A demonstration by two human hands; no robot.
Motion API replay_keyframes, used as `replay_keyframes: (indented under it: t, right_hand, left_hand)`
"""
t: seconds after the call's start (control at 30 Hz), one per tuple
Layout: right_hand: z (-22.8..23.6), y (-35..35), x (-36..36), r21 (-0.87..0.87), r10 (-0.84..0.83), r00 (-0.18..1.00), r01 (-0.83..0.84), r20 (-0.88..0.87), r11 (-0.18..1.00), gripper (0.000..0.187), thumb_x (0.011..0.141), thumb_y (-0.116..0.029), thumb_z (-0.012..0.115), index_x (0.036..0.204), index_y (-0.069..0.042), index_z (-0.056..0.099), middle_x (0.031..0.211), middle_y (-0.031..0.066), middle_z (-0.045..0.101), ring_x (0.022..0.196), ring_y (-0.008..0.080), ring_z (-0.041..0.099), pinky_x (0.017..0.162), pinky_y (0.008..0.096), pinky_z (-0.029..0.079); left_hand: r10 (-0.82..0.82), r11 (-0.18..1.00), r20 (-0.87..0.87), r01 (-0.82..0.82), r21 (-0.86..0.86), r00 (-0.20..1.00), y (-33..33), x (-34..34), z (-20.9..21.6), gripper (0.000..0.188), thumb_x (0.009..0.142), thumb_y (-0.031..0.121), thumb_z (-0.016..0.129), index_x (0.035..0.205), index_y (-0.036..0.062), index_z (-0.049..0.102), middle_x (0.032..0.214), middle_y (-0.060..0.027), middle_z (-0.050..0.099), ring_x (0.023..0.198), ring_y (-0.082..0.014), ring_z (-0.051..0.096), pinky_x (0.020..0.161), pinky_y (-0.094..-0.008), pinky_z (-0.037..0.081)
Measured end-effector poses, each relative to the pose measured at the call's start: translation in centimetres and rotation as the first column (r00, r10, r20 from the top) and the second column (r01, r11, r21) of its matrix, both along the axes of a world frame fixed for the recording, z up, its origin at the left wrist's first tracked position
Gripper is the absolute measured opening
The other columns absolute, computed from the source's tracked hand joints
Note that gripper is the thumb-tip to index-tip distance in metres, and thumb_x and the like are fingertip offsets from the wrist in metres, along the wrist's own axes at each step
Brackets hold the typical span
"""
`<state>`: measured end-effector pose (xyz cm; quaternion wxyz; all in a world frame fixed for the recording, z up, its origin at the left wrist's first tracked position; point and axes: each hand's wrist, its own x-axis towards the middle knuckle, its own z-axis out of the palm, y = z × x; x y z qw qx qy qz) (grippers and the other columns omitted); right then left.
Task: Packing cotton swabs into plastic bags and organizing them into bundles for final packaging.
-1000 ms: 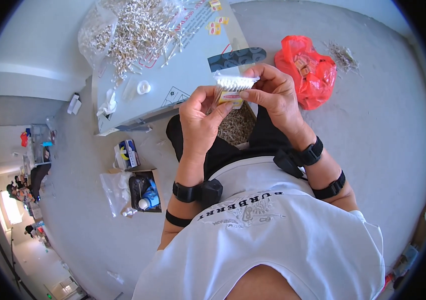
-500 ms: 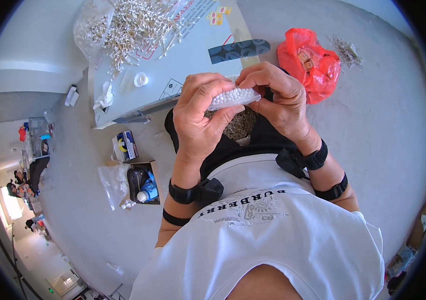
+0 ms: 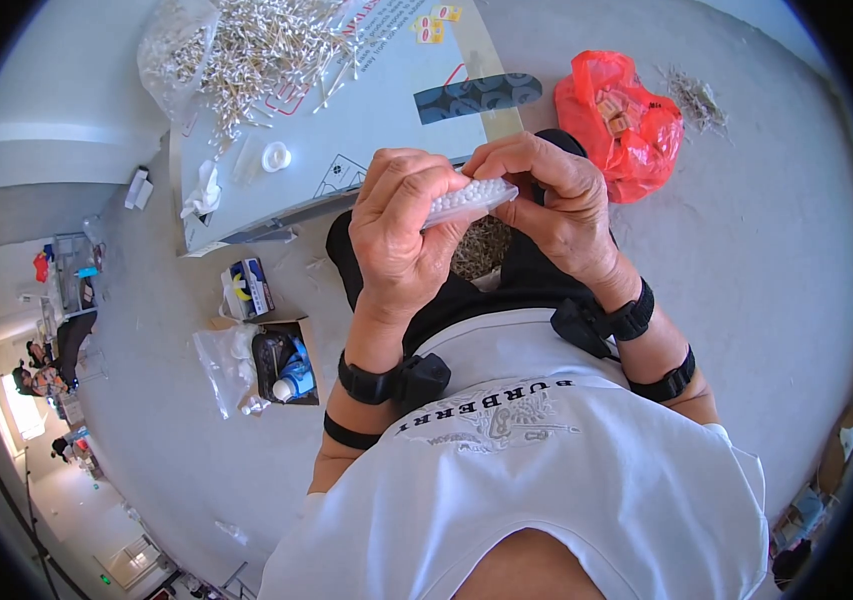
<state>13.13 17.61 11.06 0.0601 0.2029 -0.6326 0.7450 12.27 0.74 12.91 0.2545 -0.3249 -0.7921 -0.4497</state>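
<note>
I hold a white bundle of cotton swabs (image 3: 468,199). My wristbands (image 3: 376,382) are black, my T-shirt (image 3: 546,480) white with dark print. A red plastic bag (image 3: 618,120) lies on the grey floor (image 3: 776,230).

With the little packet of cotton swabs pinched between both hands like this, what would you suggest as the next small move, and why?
Probably press the packet's open end shut with the right hand. The left hand already grips its other end, the white tips sit bunched inside, and both hands hold it over the lap, away from the loose swabs.
</note>
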Motion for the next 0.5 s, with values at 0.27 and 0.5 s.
replay_keyframes:
  t: [0.27, 0.5]
  right_hand:
    - [-0.42, 0.48, -0.29, -0.015, 0.004, 0.993, -0.003, 0.121, 1.000, 0.025, 0.076, 0.009, 0.064, 0.098, -0.002, 0.062, 0.094, 0.0004, 0.060, 0.078, 0.0045, 0.053, 0.067, 0.0183, 0.043]
    - [-0.65, 0.61, -0.90, 0.034, 0.024, 0.995, -0.028, 0.093, 0.999, 0.028, 0.077, 0.004, 0.067, 0.105, 0.001, 0.063, 0.097, 0.0049, 0.059, 0.085, 0.0075, 0.056, 0.072, 0.0202, 0.046]
  left_hand:
    - [-0.001, 0.997, 0.171, -0.013, 0.078, 0.985, -0.27, -0.44, -0.39, 0.033, 0.064, 0.006, 0.078, 0.093, 0.0023, 0.063, 0.089, -0.0065, 0.061, 0.080, -0.0215, 0.057, 0.069, -0.0297, 0.048]
    - [0.000, 0.996, 0.229, -0.020, 0.086, 0.973, -0.07, -0.69, -0.94, 0.029, 0.069, 0.002, 0.075, 0.095, 0.0021, 0.063, 0.092, -0.0074, 0.062, 0.081, -0.0192, 0.059, 0.066, -0.0270, 0.049]
